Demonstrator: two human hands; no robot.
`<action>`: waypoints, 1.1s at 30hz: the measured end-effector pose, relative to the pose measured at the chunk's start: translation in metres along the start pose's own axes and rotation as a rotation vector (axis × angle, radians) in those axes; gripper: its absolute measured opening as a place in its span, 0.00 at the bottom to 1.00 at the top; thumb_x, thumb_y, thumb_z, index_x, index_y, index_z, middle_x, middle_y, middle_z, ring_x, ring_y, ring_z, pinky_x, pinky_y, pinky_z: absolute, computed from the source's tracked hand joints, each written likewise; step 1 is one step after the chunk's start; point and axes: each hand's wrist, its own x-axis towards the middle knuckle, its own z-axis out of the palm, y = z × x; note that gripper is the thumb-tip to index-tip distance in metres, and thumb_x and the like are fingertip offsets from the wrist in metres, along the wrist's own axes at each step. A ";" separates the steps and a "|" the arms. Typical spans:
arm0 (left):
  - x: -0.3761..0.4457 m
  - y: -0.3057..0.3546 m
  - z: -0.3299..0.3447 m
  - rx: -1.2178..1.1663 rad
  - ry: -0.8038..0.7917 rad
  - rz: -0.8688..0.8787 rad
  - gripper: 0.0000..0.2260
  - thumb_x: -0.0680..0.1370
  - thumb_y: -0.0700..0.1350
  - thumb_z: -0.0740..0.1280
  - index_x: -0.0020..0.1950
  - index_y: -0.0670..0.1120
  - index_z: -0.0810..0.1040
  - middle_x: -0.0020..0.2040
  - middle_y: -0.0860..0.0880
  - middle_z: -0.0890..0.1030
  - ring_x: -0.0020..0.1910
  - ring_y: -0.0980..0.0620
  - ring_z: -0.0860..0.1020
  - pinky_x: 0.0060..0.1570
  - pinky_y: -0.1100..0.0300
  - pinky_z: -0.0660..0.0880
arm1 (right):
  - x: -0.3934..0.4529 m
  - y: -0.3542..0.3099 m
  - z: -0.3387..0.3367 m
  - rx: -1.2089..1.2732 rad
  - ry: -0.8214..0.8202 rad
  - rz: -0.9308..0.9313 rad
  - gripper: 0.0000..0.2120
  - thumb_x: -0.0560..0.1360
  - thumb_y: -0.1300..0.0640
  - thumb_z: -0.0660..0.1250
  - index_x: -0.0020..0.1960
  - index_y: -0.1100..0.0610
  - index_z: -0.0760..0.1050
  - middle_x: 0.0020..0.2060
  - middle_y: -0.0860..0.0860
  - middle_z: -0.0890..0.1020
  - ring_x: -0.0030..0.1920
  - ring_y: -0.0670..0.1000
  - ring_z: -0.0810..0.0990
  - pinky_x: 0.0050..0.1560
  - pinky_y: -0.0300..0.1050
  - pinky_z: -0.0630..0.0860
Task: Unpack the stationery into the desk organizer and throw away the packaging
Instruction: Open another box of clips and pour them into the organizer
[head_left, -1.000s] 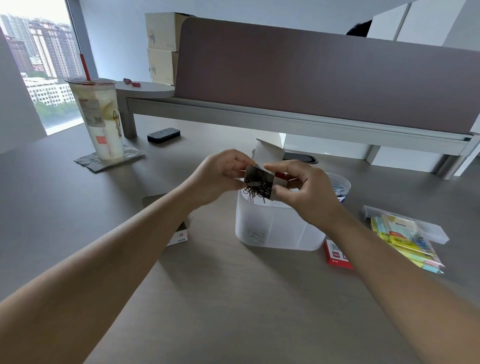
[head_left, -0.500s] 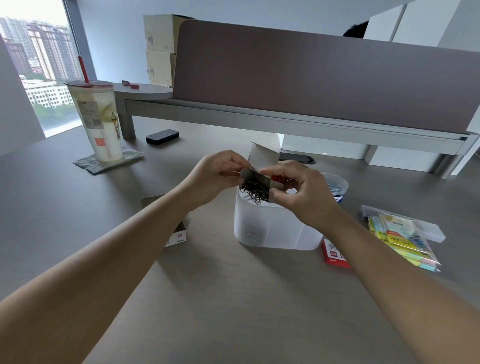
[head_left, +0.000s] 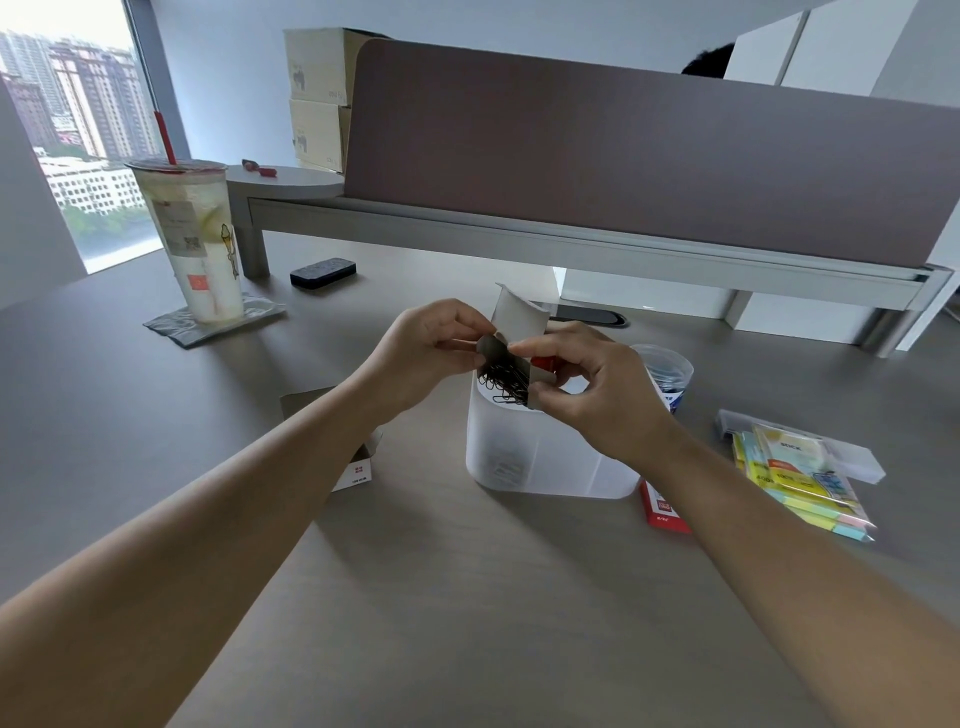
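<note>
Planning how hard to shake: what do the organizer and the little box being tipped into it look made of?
Desk organizer: seemingly frosted translucent plastic, its walls milky, smooth and matte. Small box: thin card, going by its bent flaps and grey inner face. Paper clips spilling from it look like dark wire, probably metal.

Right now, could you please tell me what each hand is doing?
Left hand: pinching a flap of the clip box.
Right hand: gripping the clip box, tipped over the organizer, paper clips spilling out.
</note>
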 end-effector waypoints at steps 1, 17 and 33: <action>0.000 0.000 0.000 -0.005 0.003 -0.003 0.15 0.68 0.25 0.64 0.39 0.45 0.75 0.34 0.54 0.82 0.33 0.62 0.80 0.40 0.70 0.77 | 0.000 -0.001 0.000 0.002 0.002 -0.001 0.19 0.66 0.72 0.66 0.53 0.56 0.78 0.39 0.41 0.73 0.39 0.44 0.74 0.42 0.28 0.70; -0.001 0.003 0.001 -0.018 0.036 -0.006 0.13 0.69 0.24 0.63 0.44 0.40 0.75 0.40 0.49 0.79 0.33 0.64 0.79 0.40 0.72 0.77 | -0.002 -0.006 0.004 -0.001 -0.007 0.023 0.16 0.67 0.71 0.67 0.52 0.58 0.78 0.41 0.42 0.72 0.39 0.42 0.75 0.44 0.25 0.71; 0.002 0.001 0.006 0.010 0.053 -0.014 0.10 0.69 0.25 0.64 0.48 0.34 0.76 0.38 0.51 0.79 0.32 0.64 0.80 0.39 0.73 0.76 | -0.001 -0.007 -0.007 -0.115 -0.121 0.026 0.20 0.66 0.65 0.72 0.56 0.55 0.76 0.49 0.49 0.73 0.43 0.39 0.73 0.47 0.28 0.69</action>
